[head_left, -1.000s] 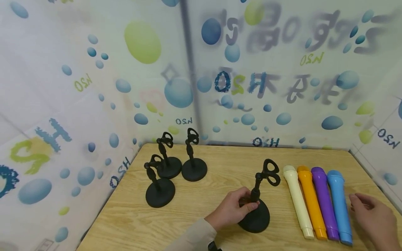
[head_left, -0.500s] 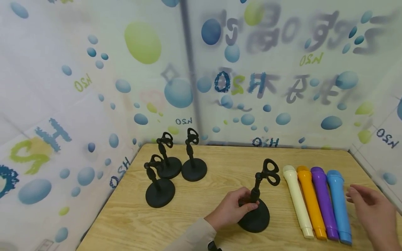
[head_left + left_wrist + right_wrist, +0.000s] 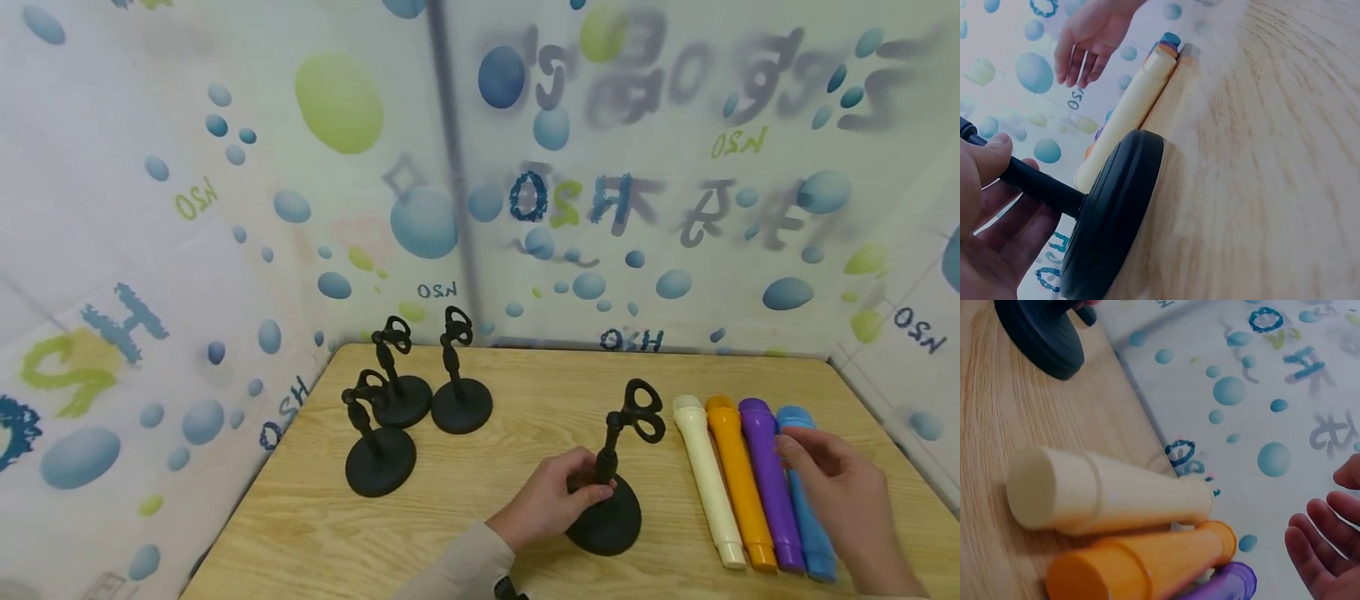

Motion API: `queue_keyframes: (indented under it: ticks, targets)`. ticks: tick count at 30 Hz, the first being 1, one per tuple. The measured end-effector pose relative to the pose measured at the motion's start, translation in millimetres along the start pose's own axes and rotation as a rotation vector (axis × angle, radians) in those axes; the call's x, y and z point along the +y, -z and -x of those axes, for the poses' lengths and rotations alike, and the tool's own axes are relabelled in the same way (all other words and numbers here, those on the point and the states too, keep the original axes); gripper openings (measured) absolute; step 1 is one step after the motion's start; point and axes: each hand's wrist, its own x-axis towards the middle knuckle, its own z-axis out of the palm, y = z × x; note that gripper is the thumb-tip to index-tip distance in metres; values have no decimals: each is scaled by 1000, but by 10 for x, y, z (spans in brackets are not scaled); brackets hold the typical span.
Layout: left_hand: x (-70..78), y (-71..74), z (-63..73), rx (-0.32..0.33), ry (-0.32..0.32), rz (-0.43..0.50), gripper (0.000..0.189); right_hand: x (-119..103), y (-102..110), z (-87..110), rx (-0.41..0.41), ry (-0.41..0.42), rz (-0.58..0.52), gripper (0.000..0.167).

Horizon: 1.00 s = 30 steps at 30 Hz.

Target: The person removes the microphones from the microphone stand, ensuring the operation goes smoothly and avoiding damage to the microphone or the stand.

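My left hand (image 3: 553, 496) grips the post of a black microphone stand (image 3: 617, 525) with a round base and a looped clip on top. In the left wrist view, thumb and fingers wrap the stand's post (image 3: 1041, 187) just above its base. My right hand (image 3: 843, 492) hovers over the blue toy microphone (image 3: 813, 533), fingers loosely bent and holding nothing. Left of the blue one lie a purple microphone (image 3: 772, 492), an orange microphone (image 3: 738, 483) and a cream microphone (image 3: 708, 483), side by side. The right wrist view shows the right hand's fingers (image 3: 1310, 556) apart from the microphones.
Three more black stands stand at the back left of the wooden table (image 3: 525, 400): a front one (image 3: 380, 462), a rear one (image 3: 402, 402) and one to their right (image 3: 461, 407). A patterned curtain (image 3: 675, 225) encloses the table behind and at the sides.
My right hand has lifted and moved left from beside the blue microphone to over it, now partly covering it. The left hand keeps its grip on the stand in the same place.
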Motion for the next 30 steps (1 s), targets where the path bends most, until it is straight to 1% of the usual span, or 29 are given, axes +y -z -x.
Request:
queue_keyframes:
  ticks: [2, 3, 5, 11, 14, 17, 21, 28, 30]
  targets:
    - [-8, -1, 6, -2, -1, 1, 20, -33, -60, 13, -21, 54, -19, 23]
    - [-12, -3, 8, -2, -2, 0, 21, -49, -91, 22, -28, 75, -11, 21]
    - [-15, -5, 14, -2, -2, -2, 22, -85, -154, 26, -41, 123, -20, 24]
    - [-10, 4, 27, 8, 3, -9, 19, -215, -298, 6, -86, 218, -100, 19]
    - [-6, 14, 33, 8, 1, -8, 18, -295, -374, 26, -90, 271, -109, 15]
    - [-1, 24, 39, 7, -5, -9, 18, -384, -465, 67, -101, 311, -122, 16]
    - [3, 34, 40, 11, -10, -17, 18, -492, -579, 122, -130, 327, -115, 21]
    - [8, 33, 44, 17, -1, -23, 18, -641, -723, 198, -195, 321, -135, 22]
    - [6, 27, 48, 15, 1, -19, 19, -671, -758, 226, -211, 318, -126, 22]
